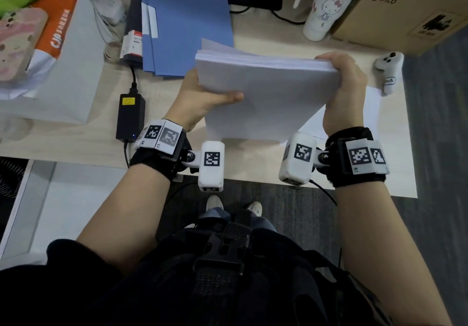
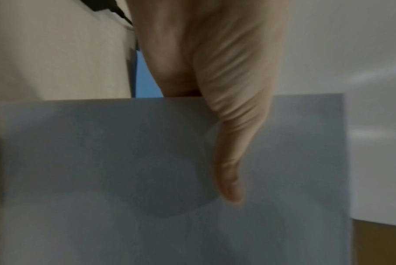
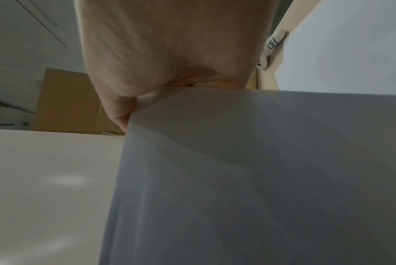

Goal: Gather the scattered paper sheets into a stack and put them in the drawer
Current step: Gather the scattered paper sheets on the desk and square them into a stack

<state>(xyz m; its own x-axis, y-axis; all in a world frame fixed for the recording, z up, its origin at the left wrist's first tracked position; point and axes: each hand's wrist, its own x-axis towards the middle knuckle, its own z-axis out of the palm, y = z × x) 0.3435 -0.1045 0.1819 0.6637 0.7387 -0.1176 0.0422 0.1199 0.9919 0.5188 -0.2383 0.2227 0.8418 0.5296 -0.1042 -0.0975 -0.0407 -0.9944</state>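
A thick stack of white paper sheets (image 1: 266, 97) stands tilted on its lower edge over the desk (image 1: 253, 158), held from both sides. My left hand (image 1: 202, 97) grips its left edge, the thumb lying across the front sheet. My right hand (image 1: 347, 85) grips the upper right corner, fingers curled over the top edge. In the left wrist view the thumb (image 2: 231, 170) lies flat on the stack (image 2: 124, 179). The right wrist view shows the palm (image 3: 169, 53) against the stack (image 3: 260, 179). One more loose sheet (image 1: 367, 113) lies flat on the desk under the right hand. No drawer shows.
Blue folders (image 1: 187, 26) lie behind the stack. A black power adapter (image 1: 130, 116) sits left of my left hand. A white paper ream box (image 1: 68, 67), a white bottle (image 1: 326, 6), a cardboard box (image 1: 405, 9) and a small white controller (image 1: 388, 72) ring the desk.
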